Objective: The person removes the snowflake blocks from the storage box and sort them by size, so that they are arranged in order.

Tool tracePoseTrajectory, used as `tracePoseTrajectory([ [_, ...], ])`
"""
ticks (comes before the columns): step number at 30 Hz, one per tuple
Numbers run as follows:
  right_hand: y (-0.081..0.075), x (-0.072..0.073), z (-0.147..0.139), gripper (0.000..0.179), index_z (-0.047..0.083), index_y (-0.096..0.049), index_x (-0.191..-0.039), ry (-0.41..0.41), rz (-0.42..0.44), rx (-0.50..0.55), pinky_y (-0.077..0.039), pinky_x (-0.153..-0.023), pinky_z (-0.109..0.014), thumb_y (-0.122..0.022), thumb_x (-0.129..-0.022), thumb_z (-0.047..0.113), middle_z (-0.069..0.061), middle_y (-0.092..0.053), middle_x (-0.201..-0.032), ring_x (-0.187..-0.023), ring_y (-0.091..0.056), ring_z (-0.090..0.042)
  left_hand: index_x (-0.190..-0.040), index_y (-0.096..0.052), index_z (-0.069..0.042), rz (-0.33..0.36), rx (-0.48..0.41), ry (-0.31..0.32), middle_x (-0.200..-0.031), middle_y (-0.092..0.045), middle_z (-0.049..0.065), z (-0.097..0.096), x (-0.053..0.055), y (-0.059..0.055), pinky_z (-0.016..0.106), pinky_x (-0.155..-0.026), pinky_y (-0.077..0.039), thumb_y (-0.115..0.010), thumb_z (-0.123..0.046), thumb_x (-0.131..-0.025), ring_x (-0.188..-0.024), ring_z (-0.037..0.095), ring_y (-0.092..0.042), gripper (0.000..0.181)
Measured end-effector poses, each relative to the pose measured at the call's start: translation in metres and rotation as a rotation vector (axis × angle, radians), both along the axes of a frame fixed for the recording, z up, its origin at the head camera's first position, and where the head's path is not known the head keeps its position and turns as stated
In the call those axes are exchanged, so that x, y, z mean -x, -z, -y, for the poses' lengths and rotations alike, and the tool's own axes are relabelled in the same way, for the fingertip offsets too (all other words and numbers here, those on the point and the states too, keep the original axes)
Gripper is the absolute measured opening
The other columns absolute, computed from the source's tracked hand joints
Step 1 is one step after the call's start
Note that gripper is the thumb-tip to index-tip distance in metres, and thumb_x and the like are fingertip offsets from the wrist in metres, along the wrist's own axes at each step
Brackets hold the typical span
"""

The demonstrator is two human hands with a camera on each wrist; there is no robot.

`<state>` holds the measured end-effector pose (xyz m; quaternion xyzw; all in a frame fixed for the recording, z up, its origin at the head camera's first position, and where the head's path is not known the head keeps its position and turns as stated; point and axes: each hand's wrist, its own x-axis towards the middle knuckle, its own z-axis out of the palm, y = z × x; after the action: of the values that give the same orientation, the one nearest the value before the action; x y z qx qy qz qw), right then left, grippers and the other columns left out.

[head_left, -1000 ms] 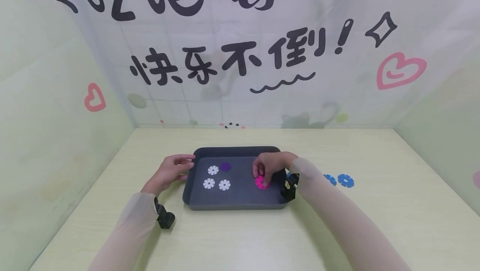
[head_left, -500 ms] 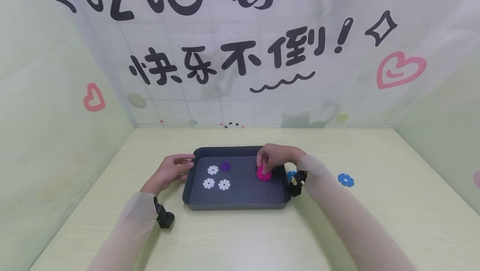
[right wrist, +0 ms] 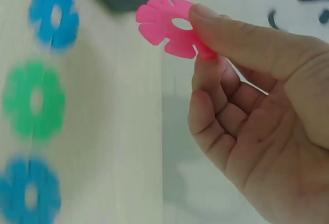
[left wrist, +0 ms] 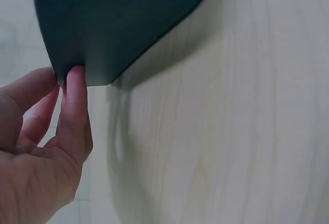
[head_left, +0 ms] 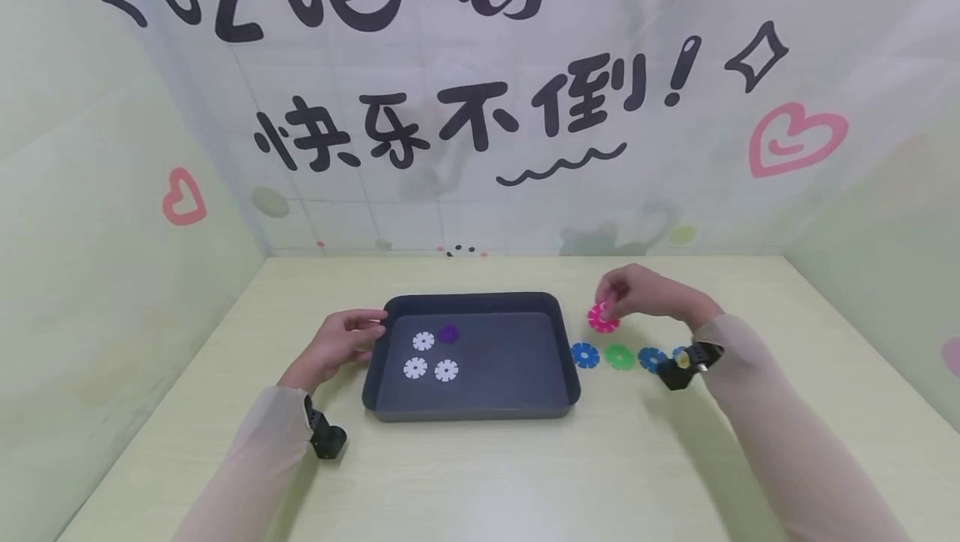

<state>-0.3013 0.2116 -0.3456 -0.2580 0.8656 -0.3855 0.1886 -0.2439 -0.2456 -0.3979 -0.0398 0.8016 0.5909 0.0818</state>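
In the head view, my left hand has its straight fingers touching the left end of the dark grey tray. The left wrist view shows its fingertips against the tray's outer wall. My right hand pinches a pink snowflake disc between thumb and fingers, raised to the right of the tray. In the right wrist view the pink petals stick out past the thumb, and the other fingers curl below. Inside the tray, at its left, lie several white discs and a purple disc.
Right of the tray, a blue disc, a green disc and another blue disc lie in a row on the pale wooden table. One more blue disc is partly hidden by my right wrist camera. A printed backdrop stands behind.
My right hand has carried the pink disc up out of the tray and to the right, over the table, uncovering the row of discs. My left hand has stayed at the tray.
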Motion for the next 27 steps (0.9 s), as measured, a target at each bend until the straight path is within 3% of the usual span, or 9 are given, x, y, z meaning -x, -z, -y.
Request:
tracePoseTrajectory([
  [15,0.023,-0.033,-0.117,0.020,-0.001,-0.058,-0.097,0.225,0.053,-0.129,-0.050,-0.074,-0.036,-0.066,-0.083,0.011,-0.007,-0.058,-0.085,-0.079,-0.053,-0.021,-0.129,-0.049,0.002,0.008,0.003,-0.002,-0.106,-0.055,0.013,0.001,-0.002,-0.001,0.026,-0.065,-0.053,-0.059,-0.007,-0.089,-0.082,0.015,-0.057,0.042],
  [27,0.040,-0.045,-0.156,0.029,-0.005,-0.058,-0.103,0.247,0.109,-0.107,-0.050,-0.074,-0.032,-0.066,-0.083,0.015,-0.009,-0.060,-0.091,-0.079,-0.055,-0.019,-0.129,-0.048,0.003,0.001,-0.007,0.008,-0.107,-0.054,0.013,0.000,-0.002,-0.001,0.026,-0.064,-0.053,-0.059,-0.007,-0.089,-0.083,0.015,-0.057,0.042],
])
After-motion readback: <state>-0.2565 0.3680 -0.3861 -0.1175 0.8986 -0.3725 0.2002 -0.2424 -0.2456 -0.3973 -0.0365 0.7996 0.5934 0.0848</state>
